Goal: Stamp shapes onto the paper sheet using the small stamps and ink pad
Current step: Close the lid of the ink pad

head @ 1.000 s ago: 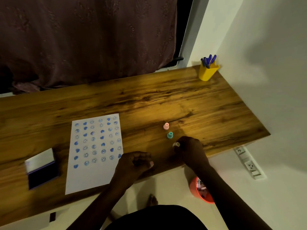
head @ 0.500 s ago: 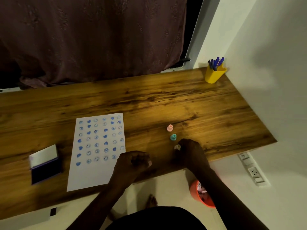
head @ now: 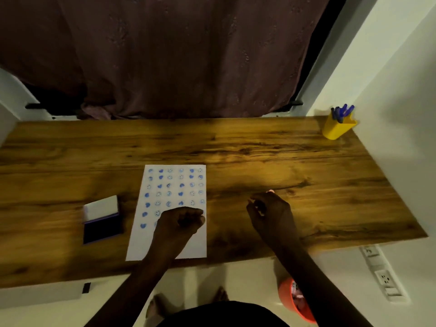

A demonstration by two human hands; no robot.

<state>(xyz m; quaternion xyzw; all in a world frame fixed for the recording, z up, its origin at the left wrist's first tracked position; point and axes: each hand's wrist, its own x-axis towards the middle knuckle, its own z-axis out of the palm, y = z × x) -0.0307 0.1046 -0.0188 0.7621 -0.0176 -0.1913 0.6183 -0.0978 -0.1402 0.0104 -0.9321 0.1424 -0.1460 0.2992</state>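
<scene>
We count 1 paper sheet (head: 169,232) on the 1 wooden table (head: 259,156), at 6 o'clock from the table's middle. Its blue stamped marks (head: 169,192) run in 6 columns; the lower rows are partly covered, so we cannot give a total. At 9 o'clock from the sheet lies 1 ink pad (head: 102,220) with its lid open. We see 2 hands: the left hand (head: 181,220) and the right hand (head: 271,213). Only 1 pink stamp (head: 270,191) peeks out, at 12 o'clock from the right hand. At 2 o'clock stands 1 yellow cup (head: 338,128) of blue pens (head: 342,112), too bunched to count.
</scene>
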